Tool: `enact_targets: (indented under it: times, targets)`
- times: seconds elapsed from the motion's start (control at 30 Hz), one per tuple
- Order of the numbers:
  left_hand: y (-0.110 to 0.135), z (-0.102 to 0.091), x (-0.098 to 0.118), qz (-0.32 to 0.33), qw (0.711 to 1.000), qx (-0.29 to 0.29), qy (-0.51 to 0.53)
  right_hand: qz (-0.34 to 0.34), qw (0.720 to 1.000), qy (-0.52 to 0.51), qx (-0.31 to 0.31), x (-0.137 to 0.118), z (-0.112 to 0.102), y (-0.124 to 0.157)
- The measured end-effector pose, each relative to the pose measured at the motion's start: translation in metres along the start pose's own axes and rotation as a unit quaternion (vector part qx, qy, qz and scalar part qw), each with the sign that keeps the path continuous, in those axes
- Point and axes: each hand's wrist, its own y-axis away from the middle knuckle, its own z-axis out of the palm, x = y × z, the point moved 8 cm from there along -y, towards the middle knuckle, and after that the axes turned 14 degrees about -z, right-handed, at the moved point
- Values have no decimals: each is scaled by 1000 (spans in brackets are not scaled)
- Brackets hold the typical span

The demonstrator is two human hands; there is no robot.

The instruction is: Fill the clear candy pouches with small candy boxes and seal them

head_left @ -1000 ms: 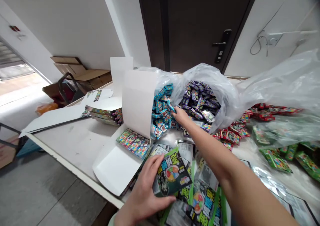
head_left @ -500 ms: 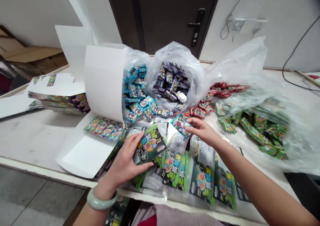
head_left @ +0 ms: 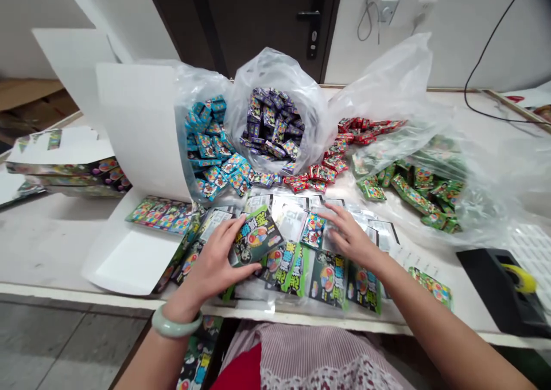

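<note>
My left hand is closed around a green and black printed pouch, lifted a little over a row of like pouches near the table's front edge. My right hand rests just right of it, fingers pinched on a small blue candy packet above the pouches. Behind them stand open clear plastic bags: blue packets, purple packets, red packets and green packets. A green bangle is on my left wrist.
A white cardboard box lies open at the left with colourful packets inside, its flap standing up. Flat printed boxes are stacked at far left. A black tape dispenser sits at the right front. A dark door stands behind the table.
My right hand drew back from the blue packet bag with a blue packet and came down over the pouches. The view tilted down and shifted right; my left hand kept its pouch.
</note>
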Motion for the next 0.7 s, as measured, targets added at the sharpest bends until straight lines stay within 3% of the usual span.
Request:
enact_targets:
  times: [0.17,0.27,0.33,0.47,0.57,0.7]
  targets:
    - [-6,7,14,37,999,-15,-10,77,996,34,-17,-16,5,-3]
    - [-7,8,19,51,998,-15,-28,67,996,0,63,-24,-22,-8]
    - [-7,10,22,62,997,-30,-33,7,997,-30,66,-38,-42,-14]
    - [-7,17,30,88,994,-66,-23,-118,990,-28,-76,-71,-55,-28]
    - [-6,21,37,109,991,-79,-19,-143,978,22,-149,-80,-54,-38]
    - [-5,25,41,104,990,-98,-8,-153,967,67,-193,-81,-49,-46]
